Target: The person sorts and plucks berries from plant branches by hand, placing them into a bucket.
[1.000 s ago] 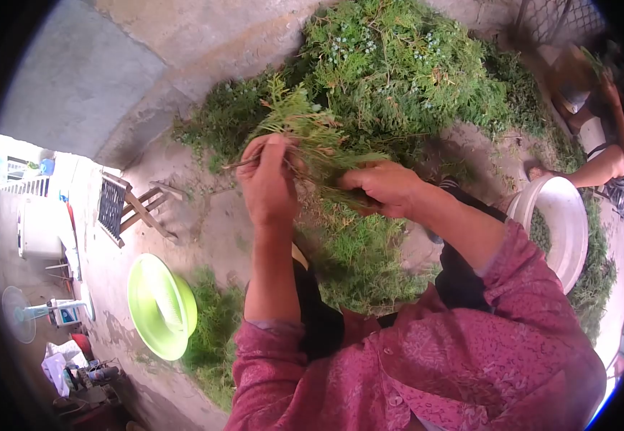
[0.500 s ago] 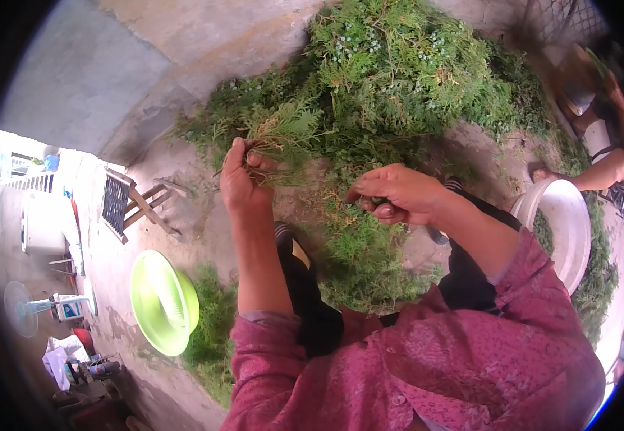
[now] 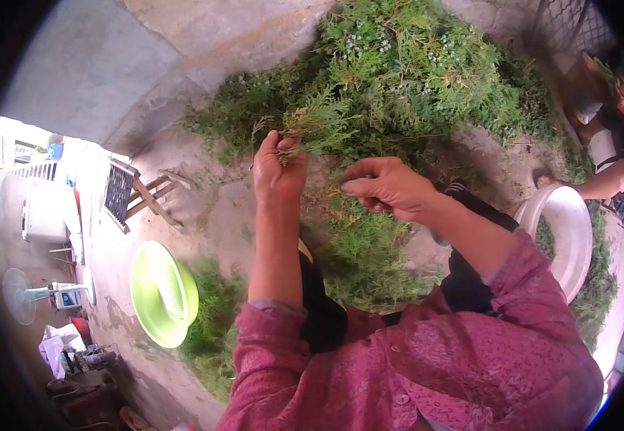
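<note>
I see the left hand (image 3: 280, 172) pinching a conifer sprig (image 3: 323, 126) by its stems before the branch heap (image 3: 427, 79), probably to leave the tips free; whether the curled right hand (image 3: 390, 188) pinches anything, I cannot tell.

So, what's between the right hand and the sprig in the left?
An open gap: in the head view, nothing bridges the right hand and the sprig in the left hand; ground and greenery show beyond.

R hand (image 3: 390, 188): unclear if pinching smth tiny. Sprig (image 3: 320, 123) stems partly hid in L hand (image 3: 280, 171). Branch pile (image 3: 427, 75) cut off at far edge; co-worker (image 3: 609, 179), far R, partly lost in dark. Near-L clutter (image 3: 85, 396) too dim to ID.
</note>
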Demonstrator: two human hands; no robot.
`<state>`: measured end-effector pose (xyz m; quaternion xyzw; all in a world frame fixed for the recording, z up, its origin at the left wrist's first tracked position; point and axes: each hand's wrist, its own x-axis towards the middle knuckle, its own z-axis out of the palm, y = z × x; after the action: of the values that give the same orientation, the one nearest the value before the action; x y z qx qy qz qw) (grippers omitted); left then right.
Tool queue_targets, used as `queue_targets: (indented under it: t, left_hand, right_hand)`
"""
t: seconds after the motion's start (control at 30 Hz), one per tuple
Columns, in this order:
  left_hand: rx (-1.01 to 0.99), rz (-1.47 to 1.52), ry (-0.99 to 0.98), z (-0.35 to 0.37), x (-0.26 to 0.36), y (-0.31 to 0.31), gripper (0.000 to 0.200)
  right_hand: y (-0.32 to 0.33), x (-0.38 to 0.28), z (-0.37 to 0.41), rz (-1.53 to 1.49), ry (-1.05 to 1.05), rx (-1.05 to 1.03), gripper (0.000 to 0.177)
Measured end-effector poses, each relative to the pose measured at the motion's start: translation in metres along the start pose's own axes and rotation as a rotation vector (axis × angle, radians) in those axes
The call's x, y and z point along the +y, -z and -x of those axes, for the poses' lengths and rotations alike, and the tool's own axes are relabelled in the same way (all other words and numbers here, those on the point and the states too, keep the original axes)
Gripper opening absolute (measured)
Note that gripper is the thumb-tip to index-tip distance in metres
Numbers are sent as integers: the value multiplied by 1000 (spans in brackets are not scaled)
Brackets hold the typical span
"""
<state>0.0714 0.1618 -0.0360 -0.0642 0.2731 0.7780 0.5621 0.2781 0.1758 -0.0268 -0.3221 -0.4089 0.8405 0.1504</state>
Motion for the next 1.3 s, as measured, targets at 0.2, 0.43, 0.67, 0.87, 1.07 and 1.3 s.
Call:
queue_targets:
  t: [0.2,0.43,0.67,0.87,1.07,1.3]
  left_hand:
    - [-70,-65,26,-4,-19,0,10]
    - [-45,-167,-69,9,-16,-9,12]
    - [-157,-368,-87,11,-7,-5,13]
    - [-155,-433,-105,18,-4,-12,20]
    - [-399,-418,-113,21,21,-8,21]
    - [-426,-621,-236,37,30,-18,16]
  right_hand:
    - [-25,-3,-19,-157,132,11,30]
    - [-29,-4,-25,-162,201,45,19]
    - [-35,-10,1,247,144,-236,30]
    - [-32,-20,21,435,338,-304,29]
    - [6,-40,33,29,190,-196,28]
    - [36,-46,32,-185,245,76,35]
